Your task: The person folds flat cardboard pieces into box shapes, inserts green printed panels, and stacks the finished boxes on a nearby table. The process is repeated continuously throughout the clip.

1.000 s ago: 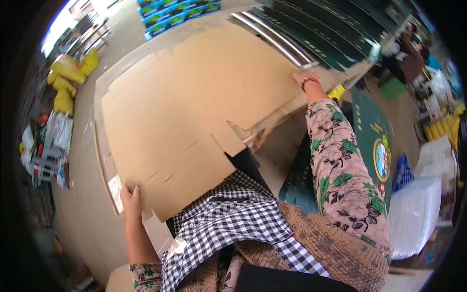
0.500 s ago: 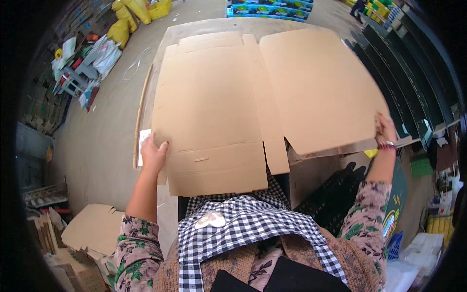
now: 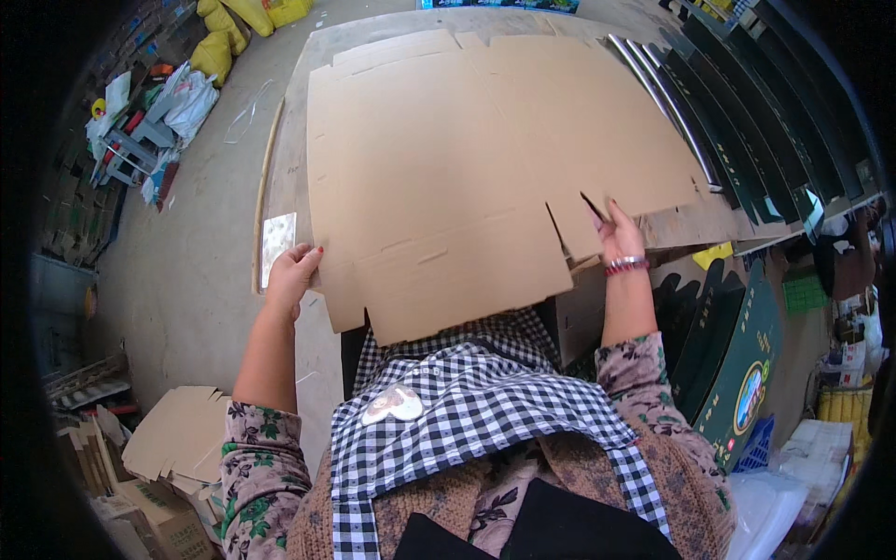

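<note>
A large flat sheet of brown cardboard [image 3: 439, 168], creased and slotted like an unfolded carton, lies across the wooden table [image 3: 672, 229] in front of me. Its near flap overhangs the table edge above my checked apron [image 3: 485, 392]. My left hand [image 3: 295, 273] pinches the sheet's left edge near the front corner. At the near edge, beside two cut slots, my right hand [image 3: 619, 235] grips the cardboard, its thumb on top and the other fingers partly hidden. A shiny light plate [image 3: 278, 245] rests on the table by my left hand.
Dark green folded boards [image 3: 747, 131] stand in a row along the table's right side, with metal tubes [image 3: 665, 103] beside them. More green boards [image 3: 737, 364] lean below on the right. Cardboard pieces [image 3: 177, 434] are stacked at lower left. Yellow sacks [image 3: 213, 56] sit at far left.
My right hand has moved left from the sheet's right edge to its near edge. The sheet has turned slightly, and its right panel has opened out level with the rest.
</note>
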Demonstrator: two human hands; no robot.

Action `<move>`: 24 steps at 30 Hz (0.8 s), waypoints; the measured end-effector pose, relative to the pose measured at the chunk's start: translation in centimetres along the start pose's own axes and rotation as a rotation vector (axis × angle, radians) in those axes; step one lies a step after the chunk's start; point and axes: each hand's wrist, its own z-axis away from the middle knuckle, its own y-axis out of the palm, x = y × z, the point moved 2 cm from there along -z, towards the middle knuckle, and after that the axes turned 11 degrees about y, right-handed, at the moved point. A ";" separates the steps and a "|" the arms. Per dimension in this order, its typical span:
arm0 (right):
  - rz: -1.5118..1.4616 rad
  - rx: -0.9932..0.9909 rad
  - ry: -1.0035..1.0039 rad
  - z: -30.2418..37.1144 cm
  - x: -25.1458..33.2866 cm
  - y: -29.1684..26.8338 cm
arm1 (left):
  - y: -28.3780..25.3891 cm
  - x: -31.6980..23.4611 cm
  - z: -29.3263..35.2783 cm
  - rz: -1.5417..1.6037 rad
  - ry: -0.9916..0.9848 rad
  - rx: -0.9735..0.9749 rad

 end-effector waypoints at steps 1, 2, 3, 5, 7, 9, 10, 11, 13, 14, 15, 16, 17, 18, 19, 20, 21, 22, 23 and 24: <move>0.093 -0.030 -0.032 -1.0 0.0 0.2 | 0.0 -0.3 0.0 0.051 -0.029 0.008; 0.093 -0.049 -0.046 -0.9 -0.1 -0.2 | 0.1 -0.6 0.0 0.102 -0.058 0.017; 0.091 -0.068 -0.062 -0.5 -0.3 -0.8 | 0.3 -1.0 0.2 0.246 -0.092 0.010; 0.151 -0.093 -0.091 1.3 -0.7 0.8 | 0.9 -2.2 1.5 0.546 -0.163 -0.020; 0.259 -0.122 -0.126 4.1 -1.0 2.7 | 0.2 -2.1 1.1 0.372 -0.078 -0.007; 0.350 -0.020 -0.216 7.1 -1.3 4.9 | 0.1 -3.2 1.2 0.154 0.047 -0.023; 0.420 -0.007 -0.252 8.5 -1.6 5.9 | 0.3 -3.0 1.4 -0.213 0.148 -0.025; 0.487 0.010 -0.290 9.6 -1.9 7.2 | 0.8 -2.7 1.2 -0.582 0.250 -0.030; 0.639 -0.004 -0.318 11.8 -3.1 9.2 | 3.1 -4.8 2.7 -1.001 0.466 -0.046; 0.983 -0.045 -0.313 12.7 -3.8 10.0 | 4.0 -4.9 2.6 -1.062 0.410 -0.029; 1.328 -0.085 -0.304 13.6 -4.7 10.7 | 4.5 -4.7 2.4 -1.122 0.352 -0.013; 1.487 0.014 -0.602 13.6 -6.0 10.7 | 5.3 -5.3 2.5 -1.108 0.381 -0.040; 1.627 0.129 -0.901 14.0 -7.6 11.6 | 5.8 -5.4 2.8 -1.096 0.400 -0.068; 1.593 0.218 -0.930 14.3 -8.2 12.3 | 6.0 -5.5 3.3 -1.084 0.419 -0.096; 1.627 0.163 -0.919 14.1 -8.1 12.2 | 5.7 -6.2 4.1 -0.932 0.429 -0.013; 1.657 0.103 -0.907 13.5 -7.8 11.9 | 5.0 -7.8 5.2 -0.782 0.440 0.072; 1.686 0.041 -0.895 13.1 -7.2 11.7 | 4.7 -8.5 5.9 -0.631 0.448 0.156; 1.639 0.011 -0.849 13.2 -6.1 11.9 | 3.7 -8.1 6.9 -0.407 0.556 0.252; 1.629 0.029 -0.839 13.0 -5.2 11.2 | 2.9 -7.5 7.1 -0.442 0.574 0.350; 1.619 0.046 -0.828 12.7 -4.4 10.4 | 2.0 -7.0 7.3 -0.477 0.591 0.449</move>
